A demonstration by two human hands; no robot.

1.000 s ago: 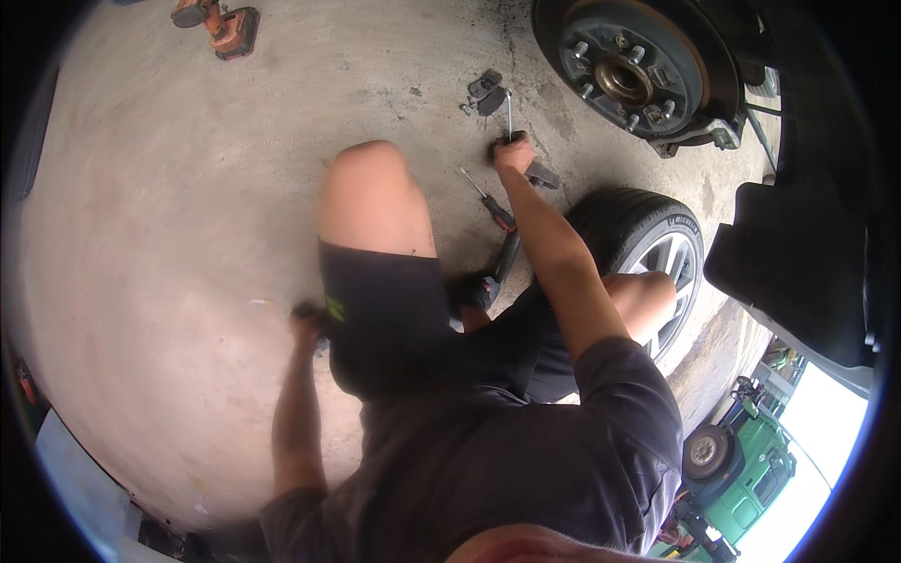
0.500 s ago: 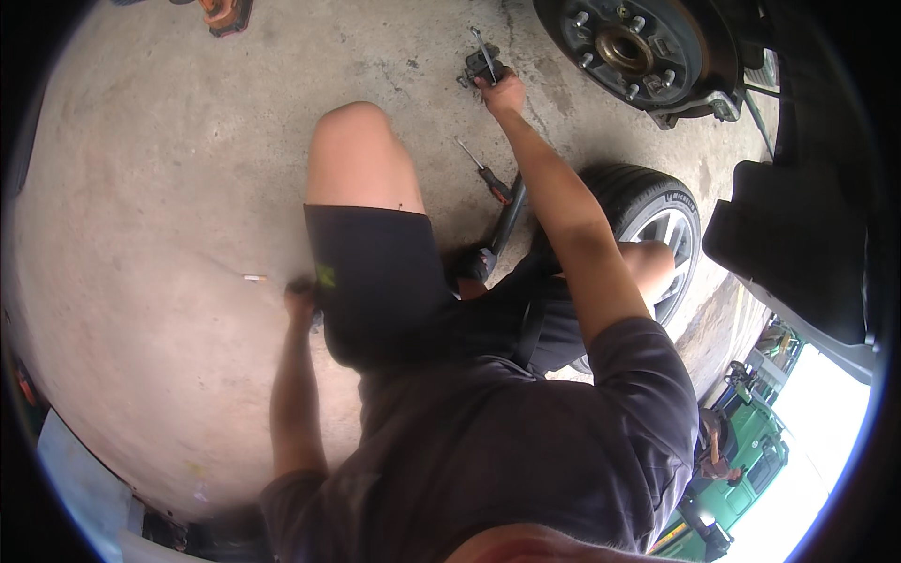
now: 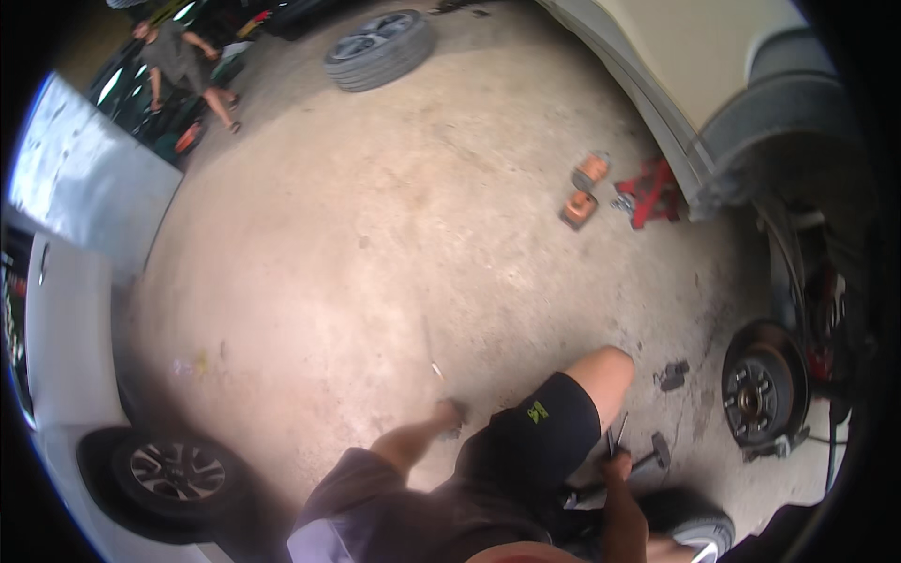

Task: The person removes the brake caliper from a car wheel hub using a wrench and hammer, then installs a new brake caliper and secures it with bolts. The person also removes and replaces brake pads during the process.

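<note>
My right hand (image 3: 617,465), low at the right beside my thigh, is closed on what looks like a slim metal wrench (image 3: 611,439); blur hides its far end. Another thin shaft, like a screwdriver (image 3: 621,428), shows close by. A hammer (image 3: 660,452) lies beside that hand, its head to the right and its handle partly behind my wrist. My left hand (image 3: 450,413) is low by the outer side of my other thigh, near the floor. Its fingers are too dark and blurred to read. A small white stick like a cigarette (image 3: 437,371) lies on the floor near it.
Dark brake parts (image 3: 672,375) lie ahead of my knee. A bare brake disc and hub (image 3: 753,399) hang at right, above a wheel (image 3: 699,540). Two orange tools (image 3: 584,188) and a red stand (image 3: 649,192) are farther off. A tyre (image 3: 380,52), a person (image 3: 178,61) and a car (image 3: 70,328) are leftward.
The head view has swung left and back. My right hand has drawn away from the brake parts, leaving them on the floor, and is now beside the hammer and screwdriver.
</note>
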